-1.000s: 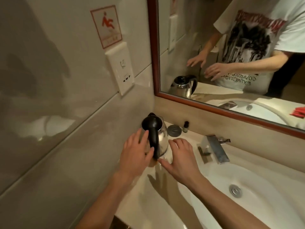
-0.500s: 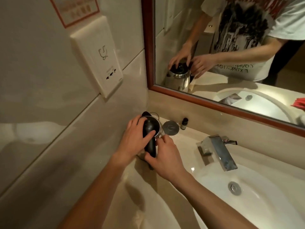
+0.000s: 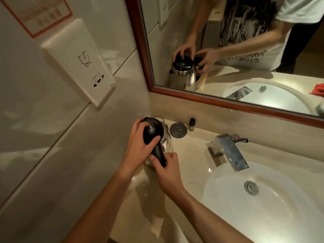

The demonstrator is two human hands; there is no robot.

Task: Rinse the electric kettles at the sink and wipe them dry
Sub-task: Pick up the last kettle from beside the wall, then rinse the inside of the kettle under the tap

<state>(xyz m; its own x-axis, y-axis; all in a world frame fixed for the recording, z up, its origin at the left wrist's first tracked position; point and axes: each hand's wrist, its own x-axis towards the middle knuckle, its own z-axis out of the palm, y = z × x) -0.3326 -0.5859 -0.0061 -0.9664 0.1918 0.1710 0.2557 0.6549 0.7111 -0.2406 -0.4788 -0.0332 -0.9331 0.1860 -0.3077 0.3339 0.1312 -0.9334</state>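
Note:
A steel electric kettle [image 3: 166, 140] with a black lid and black handle stands on the beige counter, in the corner left of the sink [image 3: 263, 204]. My left hand [image 3: 138, 149] lies over the black lid, fingers and thumb curled round its top. My right hand [image 3: 166, 170] grips the lower end of the black handle. The mirror [image 3: 228, 50] shows the same kettle with both hands on it. Most of the kettle's body is hidden behind my hands.
The chrome faucet [image 3: 229, 151] sits at the back of the basin, whose drain [image 3: 251, 187] is shut. A round grey disc [image 3: 178, 130] and a small dark bottle [image 3: 192, 124] stand behind the kettle. A wall socket plate [image 3: 78, 62] hangs on the left wall.
Both hands reached the kettle and closed on it: the left over the lid, the right round the handle. The view has tilted down and moved closer.

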